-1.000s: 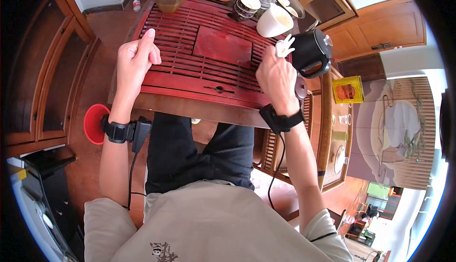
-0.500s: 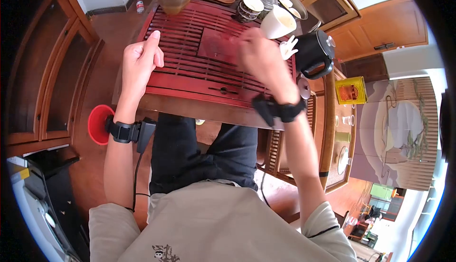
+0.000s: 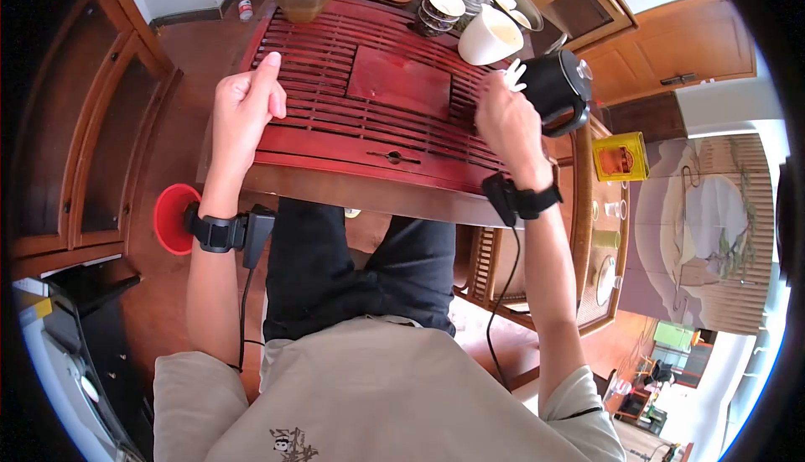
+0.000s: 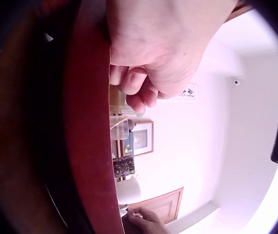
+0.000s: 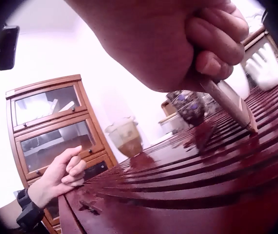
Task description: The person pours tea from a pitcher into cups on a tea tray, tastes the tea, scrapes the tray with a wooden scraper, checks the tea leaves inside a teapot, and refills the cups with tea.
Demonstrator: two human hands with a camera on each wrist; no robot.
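My left hand rests at the left front edge of the slatted red tray, fingers curled and thumb extended; in the left wrist view this hand has nothing in it. Over the tray's right side, my right hand is beside a white hand-shaped ornament. In the right wrist view, the curled fingers of my right hand grip a flat brown tool, its tip low against the slats. The head view hides this tool behind the hand.
Along the far side are a glass bowl of brown liquid, stacked dark patterned cups and a white cup. A black kettle stands right of the tray. A red bucket is at lower left.
My right hand swept left over the tray's central panel, then came back right, beside the white ornament. My left hand keeps its place and curled shape.
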